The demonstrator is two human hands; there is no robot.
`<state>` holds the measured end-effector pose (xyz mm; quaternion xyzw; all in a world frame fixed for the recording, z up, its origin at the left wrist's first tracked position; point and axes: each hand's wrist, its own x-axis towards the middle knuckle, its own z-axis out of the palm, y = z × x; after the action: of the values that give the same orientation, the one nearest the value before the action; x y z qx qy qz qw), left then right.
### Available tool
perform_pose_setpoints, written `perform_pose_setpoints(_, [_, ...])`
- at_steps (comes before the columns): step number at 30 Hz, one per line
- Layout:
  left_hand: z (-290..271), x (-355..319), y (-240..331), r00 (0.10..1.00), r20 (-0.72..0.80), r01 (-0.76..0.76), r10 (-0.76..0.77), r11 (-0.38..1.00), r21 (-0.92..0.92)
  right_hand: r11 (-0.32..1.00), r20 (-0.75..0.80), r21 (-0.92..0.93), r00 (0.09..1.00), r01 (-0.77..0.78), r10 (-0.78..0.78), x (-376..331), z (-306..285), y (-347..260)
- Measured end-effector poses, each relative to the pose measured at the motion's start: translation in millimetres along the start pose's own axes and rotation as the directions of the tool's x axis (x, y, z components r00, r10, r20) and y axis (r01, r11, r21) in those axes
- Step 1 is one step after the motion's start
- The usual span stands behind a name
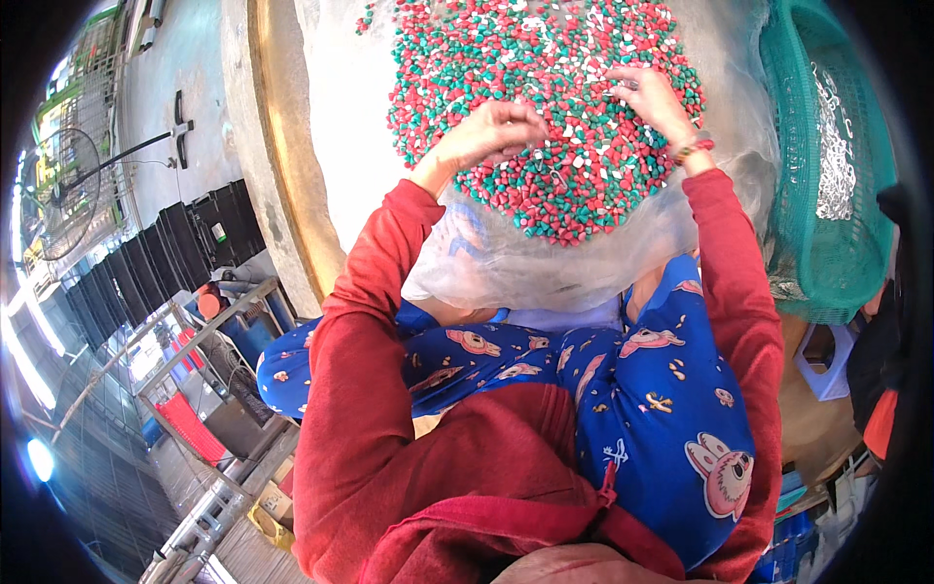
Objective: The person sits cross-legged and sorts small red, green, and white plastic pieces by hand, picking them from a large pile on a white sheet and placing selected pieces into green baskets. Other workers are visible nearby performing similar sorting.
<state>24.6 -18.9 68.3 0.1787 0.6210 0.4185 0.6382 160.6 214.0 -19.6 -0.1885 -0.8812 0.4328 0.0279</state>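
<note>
Over the pile of small red, green and white pieces (574, 200), both of my hands are at work. My left hand (494, 134) hovers above the left part of the pile, its fingers curled in and slightly blurred; anything inside them is hidden. On the right side, my right hand (652, 97) reaches into the pile with thumb and fingers bent toward each other near some white pieces. What its fingertips grip is too small to make out. The pile lies on a clear plastic sheet (525, 277) that hangs over toward my lap.
At the right stands a teal mesh basket (793, 185) with white link-like pieces (835, 146) inside. A pale ledge (268, 127) runs along the left. Farther left are a fan (63, 190) and a metal frame (209, 336). A lavender plastic stool (825, 365) is below the basket.
</note>
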Motion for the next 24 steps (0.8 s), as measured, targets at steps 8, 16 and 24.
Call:
perform_pose_setpoints(8, [12.2, 16.7, -65.1, 0.893, 0.146, -0.247, 0.426, 0.193, 0.95, 0.927, 0.1, -0.366, 0.993, 0.089, -0.056, -3.6, 8.2, 11.4])
perform_pose_setpoints(16, [-5.7, 18.0, -40.9, 0.956, 0.106, -0.252, 0.273, 0.584, 0.772, 0.951, 0.123, -0.309, 0.992, 0.009, 0.03, -16.5, 6.0, -0.4])
perform_pose_setpoints(24, [-8.2, -2.1, 15.6, 0.976, 0.128, -0.145, 0.177, 0.963, -0.226, 0.705, 0.266, 0.621, 0.938, -0.344, 0.223, -23.6, -10.9, -14.6])
